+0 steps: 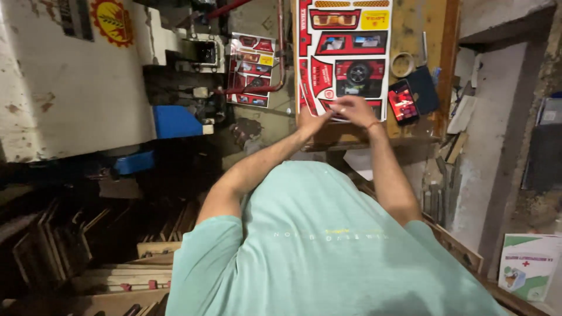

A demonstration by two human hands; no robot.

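Both hands met at the near edge of a printed red die-cut card sheet (344,52) lying flat on the wooden table (418,29). The left hand (309,121) lay open, fingers extended against the sheet; the right hand (354,110) curled over its edge, grip unclear. A phone (403,101) lay just beside.

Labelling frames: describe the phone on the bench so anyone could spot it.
Start at the wooden bench at the top, where a large red-and-white printed sheet lies. The phone lies just right of that sheet's lower corner, beside a dark blue wallet-like item. Its lit red screen sets it apart.
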